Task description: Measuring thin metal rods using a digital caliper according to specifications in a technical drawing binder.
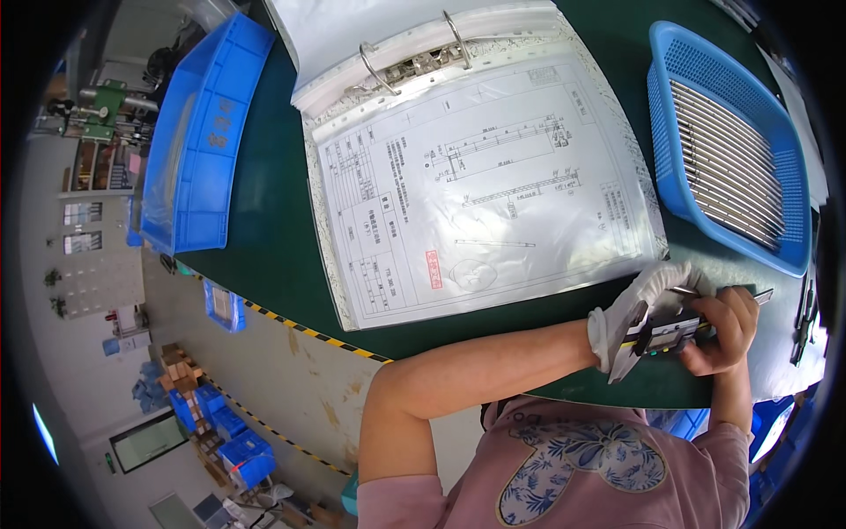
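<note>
My left hand [649, 298], in a white glove, is curled at the front right edge of the table. A short bit of a thin grey piece shows by its fingertips, but most of what it holds is hidden. Close against it, my bare right hand [728, 331] grips a digital caliper [667, 338] with a small display. The caliper lies slanted across both hands, its beam end sticking out past my right fingers. Whether anything sits between its jaws cannot be made out.
An open ring binder [493, 194] with a technical drawing in a clear sleeve fills the middle of the green table [273, 212]. A blue basket [667, 150] of thin metal rods [727, 163] stands right. A blue bin [207, 132] is left; a black pen-like item [803, 322] lies far right.
</note>
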{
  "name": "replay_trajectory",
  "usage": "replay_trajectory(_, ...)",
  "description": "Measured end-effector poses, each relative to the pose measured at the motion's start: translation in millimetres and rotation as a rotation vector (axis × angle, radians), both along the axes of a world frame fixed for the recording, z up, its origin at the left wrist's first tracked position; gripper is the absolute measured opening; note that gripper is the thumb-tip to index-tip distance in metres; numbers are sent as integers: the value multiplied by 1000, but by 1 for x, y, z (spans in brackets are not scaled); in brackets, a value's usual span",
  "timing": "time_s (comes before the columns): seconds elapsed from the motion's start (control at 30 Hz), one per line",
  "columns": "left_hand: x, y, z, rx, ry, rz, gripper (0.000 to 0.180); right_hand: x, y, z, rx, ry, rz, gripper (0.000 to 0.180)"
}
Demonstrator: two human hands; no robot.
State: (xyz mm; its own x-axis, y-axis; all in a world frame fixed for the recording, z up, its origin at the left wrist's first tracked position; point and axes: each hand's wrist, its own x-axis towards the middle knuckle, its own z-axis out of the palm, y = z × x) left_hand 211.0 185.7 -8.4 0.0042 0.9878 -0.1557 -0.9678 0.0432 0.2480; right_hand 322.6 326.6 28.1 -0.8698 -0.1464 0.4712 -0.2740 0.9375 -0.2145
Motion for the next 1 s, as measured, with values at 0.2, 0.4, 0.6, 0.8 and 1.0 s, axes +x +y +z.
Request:
replay_trajectory(0.2,1,2,0,25,-59,17,31,0,0,0,37,35,-19,41)
replay_trajectory(0.4,6,3,-4,65,63,72,31,1,1,1,-2,5,-9,40)
replay_trajectory(0.6,4,3,-6,87,-110,27,26,1,2,0,-10,-20,-7,41)
replay_trajectory(0.8,7,5,-11,94,-36,33,24,0,2,0,12,12,-1,41)
replay_trajectory(1.0,6,4,-10,108,37,33,23,1,4,0,-2,0,-18,41)
